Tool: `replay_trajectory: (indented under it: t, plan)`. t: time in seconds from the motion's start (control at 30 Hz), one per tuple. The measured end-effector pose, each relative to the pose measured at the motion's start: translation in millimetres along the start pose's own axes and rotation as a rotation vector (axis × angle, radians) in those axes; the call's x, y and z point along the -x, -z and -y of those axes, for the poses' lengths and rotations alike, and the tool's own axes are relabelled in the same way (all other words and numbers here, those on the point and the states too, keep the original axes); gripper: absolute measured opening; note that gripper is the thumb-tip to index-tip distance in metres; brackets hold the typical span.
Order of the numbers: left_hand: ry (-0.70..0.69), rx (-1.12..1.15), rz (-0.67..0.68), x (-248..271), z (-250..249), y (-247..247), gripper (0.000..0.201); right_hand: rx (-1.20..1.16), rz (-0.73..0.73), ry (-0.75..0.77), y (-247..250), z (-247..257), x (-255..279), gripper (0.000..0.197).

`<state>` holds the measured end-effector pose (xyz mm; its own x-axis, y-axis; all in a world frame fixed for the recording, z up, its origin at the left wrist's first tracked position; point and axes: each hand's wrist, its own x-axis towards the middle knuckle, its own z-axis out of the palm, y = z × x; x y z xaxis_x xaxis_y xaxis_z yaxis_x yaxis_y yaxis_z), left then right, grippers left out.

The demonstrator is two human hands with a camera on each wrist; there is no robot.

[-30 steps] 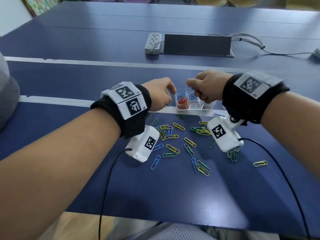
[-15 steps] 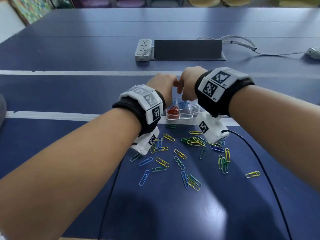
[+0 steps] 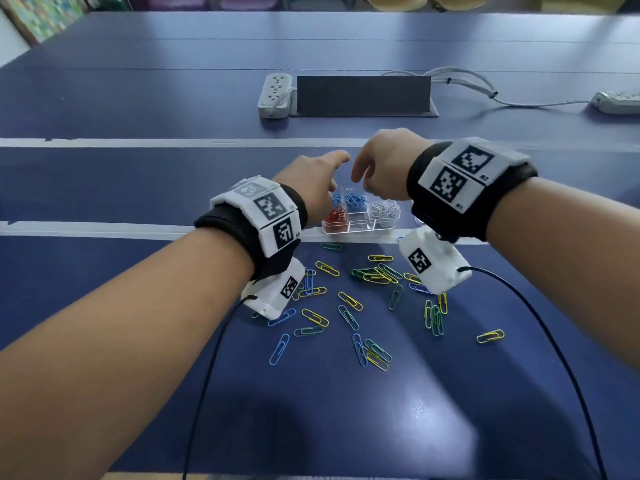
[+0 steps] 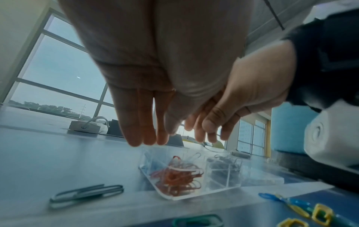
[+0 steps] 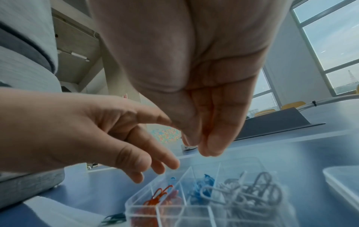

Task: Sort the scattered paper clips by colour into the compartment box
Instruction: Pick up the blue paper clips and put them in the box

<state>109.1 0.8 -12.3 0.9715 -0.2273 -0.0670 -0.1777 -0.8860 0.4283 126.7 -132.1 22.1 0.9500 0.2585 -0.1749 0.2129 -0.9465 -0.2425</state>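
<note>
Hovering above the clear compartment box (image 3: 360, 227): left hand (image 3: 311, 183) and right hand (image 3: 382, 168), both with fingers loose and extended, holding nothing. Box sits on a pale strip of the blue worktop (image 3: 138, 98). Contents: red paper clips (image 3: 335, 216) in the near-left compartment, blue paper clips (image 3: 355, 201) in compartments behind it, silver paper clips (image 3: 384, 209) to the right; a near-middle compartment shows bare. Scattered paper clips (image 3: 349, 301) in yellow, green and blue lie on the worktop nearer the person. Far side: power strip (image 3: 275, 95) beside a dark panel (image 3: 363, 95).
</note>
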Motion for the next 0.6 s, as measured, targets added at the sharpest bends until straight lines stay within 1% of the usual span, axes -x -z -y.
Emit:
replay_trajectory:
  t: [0.07,0.17,0.27,0.33,0.4,0.5,0.53,0.6]
  plan:
    - [-0.031,0.045,-0.021,6.9,0.0,0.4,0.051,0.004,-0.016,0.04,-0.2,-9.0,15.2,0.028]
    - [-0.119,0.054,-0.031,22.1,-3.9,0.7,0.026,0.033,0.059,0.08,-5.6,-21.6,42.4,0.02]
    - [-0.187,-0.024,0.061,34.8,-12.4,-2.2,0.012,0.132,0.118,0.07,-16.5,-31.2,62.5,0.018]
    - [-0.22,-0.055,0.124,39.7,-18.7,-6.5,0.009,0.174,0.12,0.041,-22.2,-38.6,68.3,0.021]
    - [-0.237,-0.093,0.156,40.8,-24.0,-12.8,0.011,0.2,0.099,0.008,-26.3,-48.5,68.1,0.02]
    - [-0.254,-0.139,0.177,37.9,-34.4,-22.7,0.014,0.212,0.044,-0.053,-29.1,-62.9,63.7,0.005]
    - [-0.259,-0.151,0.178,36.4,-39.1,-25.5,0.015,0.208,0.041,-0.063,-29.8,-65.3,62.0,0.005]
    - [-0.26,-0.175,0.175,32.6,-48.4,-30.6,0.016,0.185,0.061,-0.064,-30.9,-66.0,59.8,0.01]
